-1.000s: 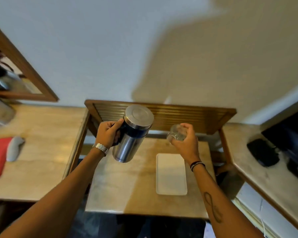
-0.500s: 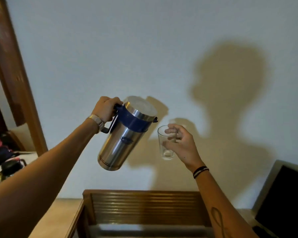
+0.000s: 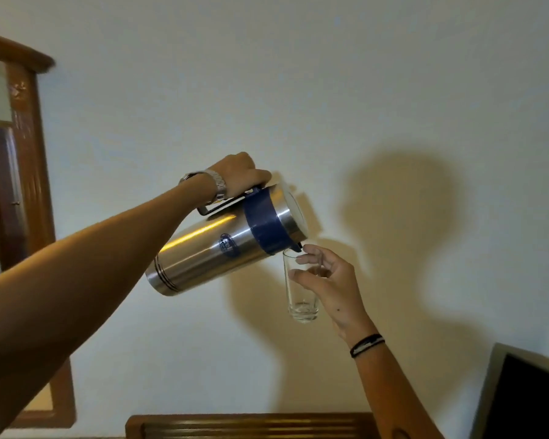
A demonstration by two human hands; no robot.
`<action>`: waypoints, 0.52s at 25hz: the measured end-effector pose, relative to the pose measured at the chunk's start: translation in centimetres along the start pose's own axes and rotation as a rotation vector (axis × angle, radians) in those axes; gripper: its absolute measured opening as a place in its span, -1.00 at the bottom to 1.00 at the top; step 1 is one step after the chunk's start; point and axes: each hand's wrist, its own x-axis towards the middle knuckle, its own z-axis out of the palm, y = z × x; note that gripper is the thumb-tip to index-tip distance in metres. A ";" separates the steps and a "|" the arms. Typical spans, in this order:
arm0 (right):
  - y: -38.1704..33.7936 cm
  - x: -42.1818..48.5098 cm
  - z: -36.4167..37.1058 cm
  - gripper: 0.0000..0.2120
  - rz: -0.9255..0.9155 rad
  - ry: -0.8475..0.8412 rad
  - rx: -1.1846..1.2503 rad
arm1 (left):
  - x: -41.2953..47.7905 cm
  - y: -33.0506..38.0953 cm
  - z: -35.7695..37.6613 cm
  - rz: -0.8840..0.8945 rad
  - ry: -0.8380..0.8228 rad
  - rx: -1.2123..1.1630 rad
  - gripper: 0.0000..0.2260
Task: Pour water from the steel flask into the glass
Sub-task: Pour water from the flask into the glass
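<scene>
Against a pale wall, the left hand (image 3: 240,174) grips the tilted steel flask (image 3: 227,240) by its handle. Right hand (image 3: 328,280) fingers wrap the upright glass (image 3: 300,296) beneath the spout

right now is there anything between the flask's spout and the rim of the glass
Nothing lies there. In the head view the steel flask is tilted, its dark spout right at the rim of the glass; any remaining gap is too small to tell.

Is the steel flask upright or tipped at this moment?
Tipped. The steel flask lies nearly sideways in the left hand, spout down at the rim of the glass held by the right hand.
</scene>
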 end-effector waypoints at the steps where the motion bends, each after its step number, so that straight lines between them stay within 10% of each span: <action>1: 0.0 -0.2 -0.1 -0.28 -0.004 0.009 0.005 | 0.4 0.7 0.2 0.020 -0.029 0.063 -0.58; 13: -0.4 0.4 0.0 -0.38 -0.013 -0.022 -0.020 | 2.4 4.9 -0.6 0.140 -0.144 0.395 -0.60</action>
